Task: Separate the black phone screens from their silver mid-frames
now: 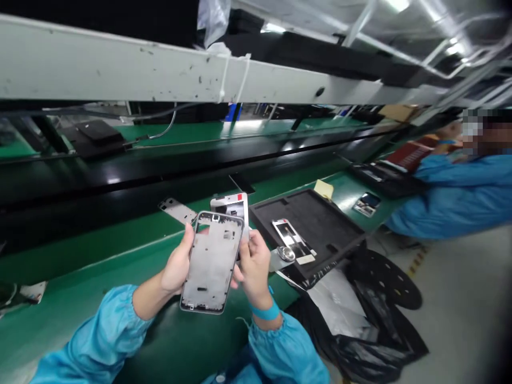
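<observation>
A grey phone frame [214,264] with a dark rim is held up in front of me, tilted slightly. My left hand [176,266] is closed on its left edge, thumb along the side. My right hand [256,264], with a blue band at the wrist, grips the right edge; some of its fingers are hidden behind the frame. Just beyond the frame shows a white phone screen part [229,200] with a red sticker, partly covered; whether a finger touches it I cannot tell. Another flat grey phone plate [178,211] lies on the green bench behind my left hand.
To the right, a black foam tray [320,208] holds another phone screen part [294,241]. A round metal object [286,254] sits at its near edge. Black plastic bags [372,341] hang below. A co-worker's blue sleeve [460,192] is at right. A pale beam [160,69] crosses overhead.
</observation>
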`<act>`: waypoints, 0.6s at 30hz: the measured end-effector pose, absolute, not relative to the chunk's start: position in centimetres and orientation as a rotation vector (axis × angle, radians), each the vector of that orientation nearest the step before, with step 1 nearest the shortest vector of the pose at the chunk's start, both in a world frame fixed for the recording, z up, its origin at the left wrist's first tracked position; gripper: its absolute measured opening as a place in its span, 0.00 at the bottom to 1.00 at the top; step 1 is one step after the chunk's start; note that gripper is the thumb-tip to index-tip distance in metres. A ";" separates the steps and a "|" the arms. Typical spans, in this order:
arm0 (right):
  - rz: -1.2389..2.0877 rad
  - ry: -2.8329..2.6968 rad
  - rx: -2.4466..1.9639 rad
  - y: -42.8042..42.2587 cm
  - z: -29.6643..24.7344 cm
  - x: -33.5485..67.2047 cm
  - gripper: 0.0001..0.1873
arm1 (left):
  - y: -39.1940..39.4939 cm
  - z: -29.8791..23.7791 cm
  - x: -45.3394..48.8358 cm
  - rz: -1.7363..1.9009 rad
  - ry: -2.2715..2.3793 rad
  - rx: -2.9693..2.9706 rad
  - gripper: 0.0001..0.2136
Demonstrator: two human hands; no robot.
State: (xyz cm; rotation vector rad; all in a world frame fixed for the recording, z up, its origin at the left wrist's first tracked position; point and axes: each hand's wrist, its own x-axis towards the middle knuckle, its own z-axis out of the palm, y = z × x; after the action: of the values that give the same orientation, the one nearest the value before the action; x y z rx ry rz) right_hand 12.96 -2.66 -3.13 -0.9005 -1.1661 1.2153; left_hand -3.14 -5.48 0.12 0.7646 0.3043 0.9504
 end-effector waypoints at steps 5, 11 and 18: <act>0.983 -1.179 -0.839 -3.0 -2.3 13.7 0.21 | -5.1 -0.5 -2.4 1.049 0.495 1.017 0.45; 0.924 -1.361 -0.723 -2.6 -0.8 16.0 0.24 | -5.7 -1.5 -2.0 1.176 0.627 1.454 0.44; 0.949 -1.222 -0.667 -3.0 0.2 15.9 0.20 | -5.2 -1.9 -2.2 1.252 0.594 1.875 0.35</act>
State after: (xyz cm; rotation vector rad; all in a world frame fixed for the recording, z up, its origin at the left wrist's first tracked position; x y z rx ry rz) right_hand 15.90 -3.04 0.18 -0.6666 -1.2215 0.9491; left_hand -2.15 -5.21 -1.95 1.8753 0.5945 1.2525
